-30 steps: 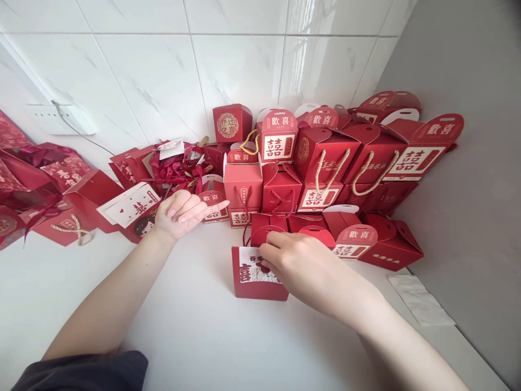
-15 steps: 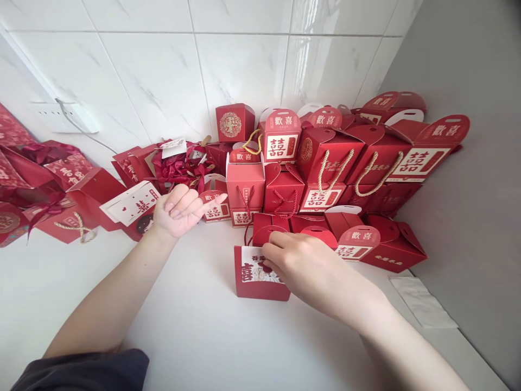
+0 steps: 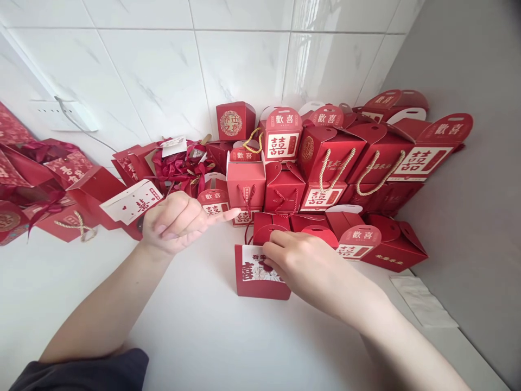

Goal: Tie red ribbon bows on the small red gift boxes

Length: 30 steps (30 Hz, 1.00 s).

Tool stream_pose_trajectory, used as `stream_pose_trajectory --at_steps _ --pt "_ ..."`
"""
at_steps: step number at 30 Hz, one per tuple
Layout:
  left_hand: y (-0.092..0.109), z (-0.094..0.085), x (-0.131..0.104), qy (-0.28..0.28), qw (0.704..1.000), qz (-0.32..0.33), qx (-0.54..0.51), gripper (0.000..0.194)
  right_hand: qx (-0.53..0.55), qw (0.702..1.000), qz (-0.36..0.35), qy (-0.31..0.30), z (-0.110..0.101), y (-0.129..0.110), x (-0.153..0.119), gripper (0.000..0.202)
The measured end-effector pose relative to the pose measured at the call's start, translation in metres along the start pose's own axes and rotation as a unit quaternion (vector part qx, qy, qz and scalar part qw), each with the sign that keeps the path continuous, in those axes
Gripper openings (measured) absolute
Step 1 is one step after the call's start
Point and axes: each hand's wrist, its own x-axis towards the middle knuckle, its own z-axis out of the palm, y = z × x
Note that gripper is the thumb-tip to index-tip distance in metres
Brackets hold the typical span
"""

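A small red gift box (image 3: 252, 290) with a white printed panel stands upright on the white tabletop. My right hand (image 3: 303, 258) is closed on its upper right part, the fingertips over the printed panel. My left hand (image 3: 179, 222) hovers to the left, apart from that box, palm partly toward me. Most of its fingers are curled in, with one stretched out to the right, and nothing shows in it. The stretched finger overlaps a pink-red box with a red cord (image 3: 246, 182) in view; whether it touches cannot be told.
Stacked red boxes (image 3: 325, 157), some with rope handles, line the tiled wall. More red boxes and bags (image 3: 95, 190) with dark red ribbons (image 3: 183, 165) lie at the left. A grey panel (image 3: 472, 70) bounds the right, with a white folded sheet (image 3: 423, 301) beside it.
My left hand has moved a little right and down and turned slightly, its stretched finger now farther right. My right hand and the gift box have stayed nearly still.
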Motion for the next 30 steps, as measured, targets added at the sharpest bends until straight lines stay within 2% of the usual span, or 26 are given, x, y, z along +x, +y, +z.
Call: stream_pose_trajectory --at_steps 6,10,16,18,20,21,22,23,25,26,27,28,30 --pt "0.001 -0.009 0.004 -0.043 0.996 -0.047 -0.064 0.048 0.003 1.0 0.002 -0.008 -0.002 -0.001 0.0 0.018" --pt "0.003 -0.012 0.005 0.037 0.998 -0.039 -0.039 0.045 0.005 1.0 0.007 -0.007 -0.002 -0.002 0.0 0.017" --pt "-0.001 -0.013 0.01 0.211 0.977 -0.035 0.018 0.04 -0.003 1.0 0.005 -0.016 -0.003 -0.002 0.003 0.018" --pt "-0.006 -0.002 0.01 0.204 0.976 0.008 0.076 0.036 -0.004 1.0 0.007 -0.023 -0.004 -0.002 0.004 0.017" --pt "-0.014 0.016 0.01 0.127 0.966 0.077 0.213 0.029 -0.006 1.0 0.008 -0.027 -0.005 -0.002 0.004 0.016" --pt "-0.019 0.027 0.01 0.067 0.941 0.115 0.312 0.028 -0.006 1.0 0.008 -0.027 -0.005 -0.002 0.004 0.015" --pt "-0.023 0.036 0.01 0.009 0.893 0.138 0.429 0.027 -0.006 1.0 0.008 -0.026 -0.006 -0.001 0.004 0.015" --pt "-0.028 0.044 0.01 -0.032 0.828 0.169 0.534 0.026 -0.005 1.0 0.007 -0.028 -0.006 -0.001 0.004 0.015" --pt "-0.036 0.051 0.009 -0.064 0.697 0.226 0.678 0.026 -0.001 0.999 0.007 -0.032 -0.007 0.0 0.003 0.015" --pt "-0.039 0.051 0.008 -0.06 0.653 0.252 0.712 0.027 0.001 0.999 0.006 -0.033 -0.007 0.0 0.003 0.016" --pt "-0.042 0.048 0.007 -0.054 0.629 0.266 0.729 0.027 0.001 0.999 0.005 -0.034 -0.007 0.0 0.003 0.017" --pt "-0.044 0.044 0.005 -0.047 0.62 0.266 0.737 0.027 0.0 0.999 0.004 -0.033 -0.007 0.0 0.003 0.017" --pt "-0.046 0.035 0.002 -0.036 0.627 0.248 0.738 0.025 -0.002 0.999 -0.001 -0.032 -0.007 0.001 0.003 0.016"
